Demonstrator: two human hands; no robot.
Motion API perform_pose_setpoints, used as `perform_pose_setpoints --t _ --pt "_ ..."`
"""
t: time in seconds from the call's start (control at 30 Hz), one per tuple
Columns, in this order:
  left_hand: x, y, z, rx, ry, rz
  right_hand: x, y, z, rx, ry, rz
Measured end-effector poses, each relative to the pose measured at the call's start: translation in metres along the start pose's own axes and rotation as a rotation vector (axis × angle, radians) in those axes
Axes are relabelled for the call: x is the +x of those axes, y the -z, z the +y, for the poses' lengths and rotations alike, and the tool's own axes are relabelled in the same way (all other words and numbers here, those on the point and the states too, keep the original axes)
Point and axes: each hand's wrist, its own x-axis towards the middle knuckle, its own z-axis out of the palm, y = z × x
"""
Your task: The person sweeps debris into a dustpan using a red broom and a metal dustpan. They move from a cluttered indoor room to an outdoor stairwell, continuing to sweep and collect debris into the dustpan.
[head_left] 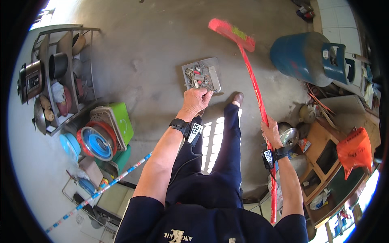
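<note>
My left hand (197, 100) is closed at the near edge of a grey dustpan (215, 79), its fingertips hidden. Mixed debris (199, 76), with grey, red and pale pieces, lies in the pan. A blue, white and red striped pole (100, 192) slants up from the lower left and passes behind my left forearm; where it ends is hidden. In my right hand (272, 133) is the red handle (253, 82) of a broom. Its pink and yellow-green bristled head (232, 34) is beyond the dustpan, to the right.
A blue gas cylinder (299, 59) is at the right, above a wooden cabinet (322, 133) with an orange bag (355, 152). A rack of pots (71, 68), basins (95, 142) and a green box (123, 121) line the left wall. My foot (238, 97) stands beside the dustpan.
</note>
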Motion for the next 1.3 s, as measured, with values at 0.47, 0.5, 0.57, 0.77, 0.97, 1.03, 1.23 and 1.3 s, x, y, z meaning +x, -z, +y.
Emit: perform_pose_setpoints --t 0.47,0.5,0.57,0.77,0.97,1.03,1.23,1.3 --pt "-0.007 0.020 0.032 0.142 0.309 -0.038 -0.082 0.132 -0.022 0.361 -0.395 -0.358" --pt "-0.011 0.025 0.032 0.124 0.340 -0.051 -0.079 0.142 -0.023 0.359 -0.425 -0.330" --pt "-0.021 0.040 0.029 0.159 0.500 -0.185 -0.078 0.157 -0.027 0.387 -0.423 -0.314" --pt "-0.066 0.091 0.009 0.056 0.652 0.100 -0.076 0.182 -0.048 0.333 -0.374 -0.218" --pt "-0.107 0.117 -0.023 -0.283 0.848 0.508 -0.036 0.181 -0.095 0.322 -0.337 -0.164" --pt "-0.121 0.115 -0.027 -0.410 0.880 0.624 -0.017 0.178 -0.115 0.316 -0.326 -0.175" --pt "-0.105 0.103 -0.043 -0.479 1.123 0.639 0.035 0.174 -0.188 0.293 -0.295 -0.152" --pt "-0.071 0.105 -0.057 -0.617 1.156 0.692 0.045 0.177 -0.214 0.269 -0.287 -0.174"
